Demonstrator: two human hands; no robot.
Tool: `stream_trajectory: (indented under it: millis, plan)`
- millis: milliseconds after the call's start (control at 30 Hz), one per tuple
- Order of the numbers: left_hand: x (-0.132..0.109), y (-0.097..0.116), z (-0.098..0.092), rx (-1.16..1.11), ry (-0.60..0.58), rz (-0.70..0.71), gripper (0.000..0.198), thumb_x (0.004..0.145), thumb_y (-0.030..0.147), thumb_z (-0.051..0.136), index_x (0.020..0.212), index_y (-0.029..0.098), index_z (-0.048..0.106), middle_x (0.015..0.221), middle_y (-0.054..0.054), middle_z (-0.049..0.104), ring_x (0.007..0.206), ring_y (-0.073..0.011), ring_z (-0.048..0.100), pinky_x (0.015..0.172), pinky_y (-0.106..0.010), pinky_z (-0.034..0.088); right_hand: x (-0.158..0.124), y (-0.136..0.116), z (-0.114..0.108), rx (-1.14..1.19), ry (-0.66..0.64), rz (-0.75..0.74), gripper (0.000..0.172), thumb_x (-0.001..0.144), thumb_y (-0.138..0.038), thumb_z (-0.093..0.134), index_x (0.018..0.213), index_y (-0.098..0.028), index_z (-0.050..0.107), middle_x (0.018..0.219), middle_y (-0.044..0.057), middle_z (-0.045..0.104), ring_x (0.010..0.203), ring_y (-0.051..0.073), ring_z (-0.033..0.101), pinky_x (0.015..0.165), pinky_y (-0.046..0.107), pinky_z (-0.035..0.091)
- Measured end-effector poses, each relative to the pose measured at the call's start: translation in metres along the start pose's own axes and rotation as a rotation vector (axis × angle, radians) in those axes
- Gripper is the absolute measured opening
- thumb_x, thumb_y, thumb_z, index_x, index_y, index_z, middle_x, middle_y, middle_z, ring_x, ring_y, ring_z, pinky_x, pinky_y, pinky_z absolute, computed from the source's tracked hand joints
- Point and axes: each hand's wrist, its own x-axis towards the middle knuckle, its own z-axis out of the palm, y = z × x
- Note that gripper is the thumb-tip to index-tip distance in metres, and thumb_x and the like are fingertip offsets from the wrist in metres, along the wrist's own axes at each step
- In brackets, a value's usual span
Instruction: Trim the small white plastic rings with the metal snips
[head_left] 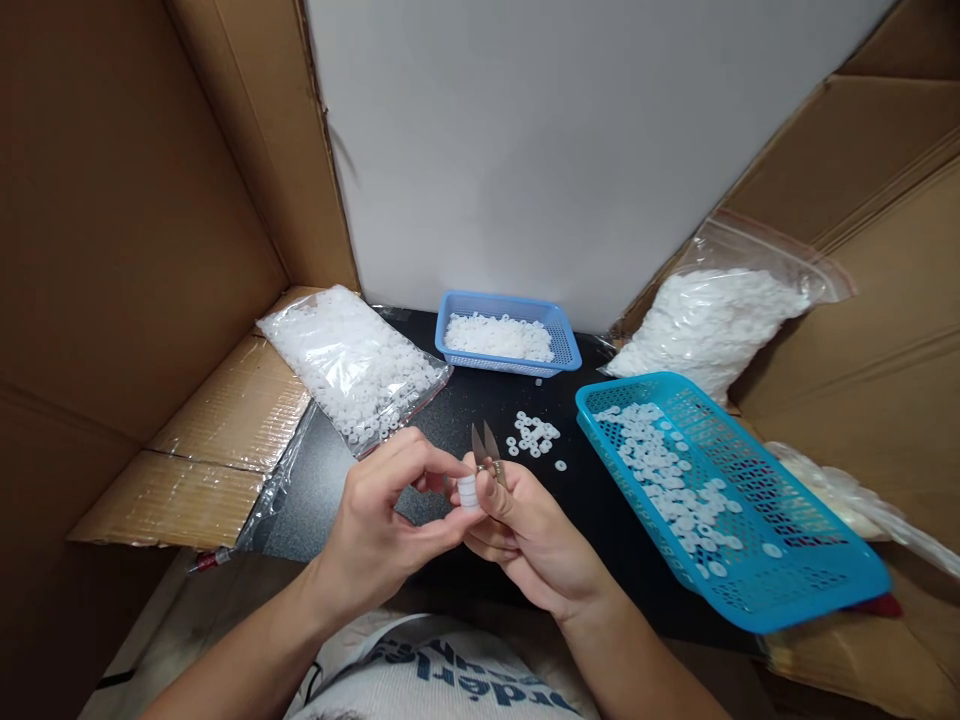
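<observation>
My left hand (390, 505) pinches a short stack of white plastic washers (467, 491) between thumb and forefinger. My right hand (536, 535) is closed around small metal scissors (486, 446), whose two pointed blades stick up and stand slightly apart. Its thumb lies close beside the stack; whether it also presses on the washers I cannot tell. Both hands meet above the front of the dark table (450, 410). Just beyond them lies a loose heap of white washers (534, 434) on the table top.
A blue basket (510, 367) of small white rings stands at the back. To the right sits a larger turquoise basket (795, 500) with scattered washers. Clear bags of white pieces lie left (352, 360) and right (705, 325). Cardboard walls (135, 200) enclose the sides.
</observation>
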Motion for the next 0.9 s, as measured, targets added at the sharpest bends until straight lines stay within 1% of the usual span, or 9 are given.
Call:
stream_trajectory:
  millis: [167,300,467,567,633,700,767,833,900]
  plan:
    - [-0.002,-0.005,0.002,-0.032,0.003,0.045,0.018,0.083,0.026,0.086,0.092,0.019,0.072,0.073,0.002,0.065,0.066,-0.0116,0.055,0.059,-0.023,0.045,0.002,0.0,-0.001,0.005,-0.056,0.018,0.052,0.083,-0.059,0.082,0.068,-0.015,0.059,0.058,-0.009,0.038,0.043,0.0,0.014,0.041,0.022,0.008]
    - [-0.002,-0.005,0.002,-0.002,0.007,0.053,0.017,0.084,0.024,0.084,0.093,0.018,0.071,0.074,0.003,0.063,0.066,-0.0117,0.056,0.061,-0.022,0.046,0.002,0.004,-0.002,-0.028,-0.025,0.022,0.054,0.083,-0.067,0.077,0.077,-0.015,0.064,0.054,-0.011,0.032,0.043,0.001,0.015,0.041,0.021,0.01]
    - [-0.005,-0.02,0.003,0.178,-0.033,0.141,0.012,0.089,0.024,0.079,0.094,0.017,0.07,0.078,0.0,0.062,0.071,-0.0134,0.06,0.063,-0.023,0.048,0.01,0.012,-0.013,-0.404,0.124,-0.092,0.063,0.076,-0.082,0.07,0.08,-0.021,0.056,0.059,-0.011,0.033,0.044,0.004,0.017,0.04,0.021,0.018]
    - [-0.012,-0.041,0.002,0.289,-0.096,0.056,0.018,0.089,0.028,0.08,0.102,0.019,0.07,0.079,0.001,0.064,0.07,-0.0146,0.061,0.063,-0.023,0.049,0.032,0.01,-0.037,-0.577,0.197,-0.137,0.06,0.076,-0.078,0.073,0.081,-0.019,0.061,0.058,-0.008,0.045,0.042,0.005,0.026,0.041,0.023,0.025]
    - [-0.02,-0.059,-0.001,0.378,-0.095,-0.067,0.03,0.091,0.028,0.077,0.118,0.02,0.067,0.079,0.002,0.067,0.067,-0.015,0.062,0.061,-0.024,0.049,0.056,-0.005,-0.061,-0.711,0.311,-0.209,0.057,0.081,-0.074,0.071,0.086,-0.017,0.067,0.066,-0.002,0.059,0.045,0.008,0.039,0.043,0.024,0.034]
    - [-0.029,-0.076,-0.007,0.428,-0.079,-0.111,0.008,0.098,0.021,0.066,0.106,0.02,0.069,0.081,0.0,0.069,0.07,-0.0161,0.065,0.063,-0.025,0.049,0.083,-0.032,-0.089,-0.856,0.484,-0.307,0.044,0.093,-0.06,0.068,0.092,-0.016,0.069,0.078,0.002,0.066,0.059,0.013,0.057,0.054,0.027,0.048]
    - [-0.038,-0.089,-0.015,0.484,-0.059,-0.151,0.014,0.101,0.018,0.059,0.092,0.02,0.07,0.081,-0.002,0.069,0.074,-0.0184,0.068,0.068,-0.027,0.05,0.11,-0.065,-0.114,-0.985,0.634,-0.389,0.03,0.1,-0.043,0.066,0.112,-0.016,0.068,0.106,0.006,0.071,0.086,0.018,0.069,0.076,0.035,0.06]
    - [-0.047,-0.099,-0.024,0.54,-0.042,-0.192,0.017,0.101,0.017,0.057,0.09,0.019,0.071,0.083,-0.003,0.069,0.078,-0.0205,0.068,0.07,-0.029,0.051,0.133,-0.093,-0.132,-1.097,0.728,-0.446,0.034,0.101,-0.038,0.066,0.128,-0.017,0.064,0.128,0.01,0.067,0.107,0.024,0.069,0.09,0.045,0.06]
    - [-0.054,-0.105,-0.03,0.589,-0.04,-0.227,0.018,0.1,0.017,0.056,0.092,0.02,0.072,0.085,-0.004,0.069,0.081,-0.0213,0.069,0.071,-0.03,0.051,0.147,-0.107,-0.141,-1.201,0.766,-0.479,0.037,0.1,-0.037,0.067,0.132,-0.018,0.063,0.134,0.011,0.065,0.114,0.026,0.067,0.095,0.048,0.059]
